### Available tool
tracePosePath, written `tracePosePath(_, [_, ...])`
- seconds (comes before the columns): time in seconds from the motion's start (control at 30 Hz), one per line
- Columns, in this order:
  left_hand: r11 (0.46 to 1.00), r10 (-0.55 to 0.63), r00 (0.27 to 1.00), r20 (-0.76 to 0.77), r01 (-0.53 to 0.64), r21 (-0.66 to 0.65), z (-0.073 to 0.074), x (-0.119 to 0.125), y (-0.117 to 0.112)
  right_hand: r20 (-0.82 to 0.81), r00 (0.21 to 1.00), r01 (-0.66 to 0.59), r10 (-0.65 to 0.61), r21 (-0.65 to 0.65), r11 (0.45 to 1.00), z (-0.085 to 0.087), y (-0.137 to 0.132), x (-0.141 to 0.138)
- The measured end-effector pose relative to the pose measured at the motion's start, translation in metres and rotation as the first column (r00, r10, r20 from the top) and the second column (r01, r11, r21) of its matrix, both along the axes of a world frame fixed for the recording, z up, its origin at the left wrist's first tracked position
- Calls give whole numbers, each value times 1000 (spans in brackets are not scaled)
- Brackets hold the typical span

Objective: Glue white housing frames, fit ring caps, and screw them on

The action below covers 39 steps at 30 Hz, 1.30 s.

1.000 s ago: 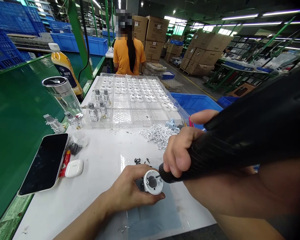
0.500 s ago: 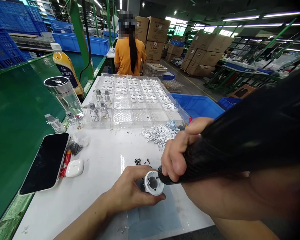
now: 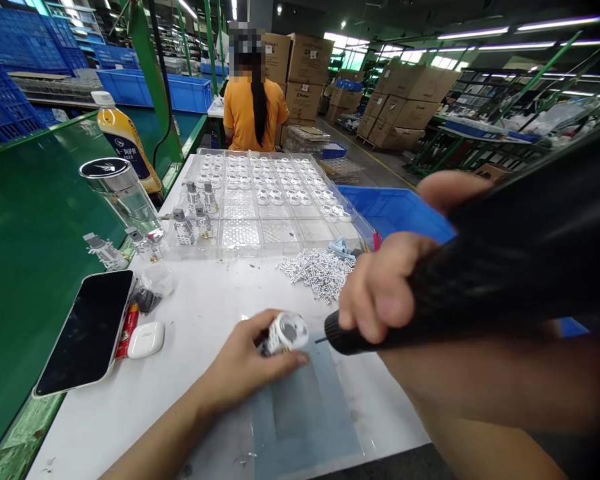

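Between the thumb and fingers of my left hand [image 3: 245, 363] is a white round plastic housing [image 3: 289, 332], its open end tilted up to the right. My right hand [image 3: 380, 287] is wrapped round a black electric screwdriver [image 3: 520, 267], which fills much of the right side. The thin driver bit [image 3: 321, 341] points left and stands a short gap away from the housing. A grey-blue mat [image 3: 305, 413] lies on the white table beneath both. Beyond my hands is a heap of small white pin-like parts [image 3: 317, 272].
A clear divided tray [image 3: 243, 233] holds white parts and several grey-white assemblies [image 3: 184, 227]. On the left lie a phone [image 3: 87, 327] and a white earbud case [image 3: 146, 340], with a glass flask [image 3: 123, 193] and a bottle [image 3: 127, 143] behind. A person [image 3: 255, 110] sits ahead.
The screwdriver bit has come out of the housing, and my right hand has moved right and up with the tool. My left hand has shifted left and up, tilting the housing.
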<state>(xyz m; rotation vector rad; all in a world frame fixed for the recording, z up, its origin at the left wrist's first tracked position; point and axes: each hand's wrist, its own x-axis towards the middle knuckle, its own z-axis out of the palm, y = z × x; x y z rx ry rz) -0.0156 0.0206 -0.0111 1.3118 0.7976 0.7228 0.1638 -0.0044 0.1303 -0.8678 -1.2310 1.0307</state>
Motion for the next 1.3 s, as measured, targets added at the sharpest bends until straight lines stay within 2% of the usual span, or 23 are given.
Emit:
tracePosePath(0.07, [983, 181, 983, -5, -181, -30, -1, -5, 7, -63, 996, -58, 60, 36, 998, -9, 5, 1])
tracePosePath(0.13, [954, 297, 955, -15, -298, -34, -3, -9, 12, -135, 990, -35, 39, 38, 999, -30, 13, -4])
tracePosePath(0.27, [936, 349, 937, -30, -350, -47, -8, -8, 13, -161, 987, 20, -12, 49, 999, -83, 30, -16])
tracePosePath(0.33, [939, 338, 940, -37, -340, -50, -9, -5, 10, -175, 984, 51, -38, 74, 996, -98, 36, -17])
tracePosePath(0.43, [938, 341, 939, -45, -343, -46, -8, -1, 8, -198, 979, 59, -41, 82, 995, -105, 42, -19])
tracePosePath(0.67, [912, 409, 910, -64, -410, -14, -1, -1, 9, -195, 980, -29, 45, 86, 996, -120, 48, -34])
tracePosePath(0.77, [910, 414, 908, -59, -415, 4, 1, -2, 8, -204, 979, 4, 15, 93, 996, -115, 48, -32])
tracePosePath(0.87, [926, 376, 925, -54, -373, 50, 2, -3, 6, -215, 977, 27, -4, 103, 994, -96, 44, -26])
tracePosePath(0.97, [950, 295, 954, -55, -286, 126, 0, -3, 3, -210, 978, 26, -3, 105, 994, -74, 38, -22])
tracePosePath(1.07, [963, 210, 975, -69, -194, 188, -4, -1, 0, -223, 975, 4, 18, 96, 995, -60, 33, -22])
tracePosePath(1.17, [962, 167, 983, -81, -145, 231, -8, 1, -3, -243, 968, -40, 59, 83, 996, -54, 28, -24])
tracePosePath(1.3, [957, 175, 979, -108, -143, 252, -12, 2, -4, -261, 960, -86, 105, 84, 993, -53, 25, -24])
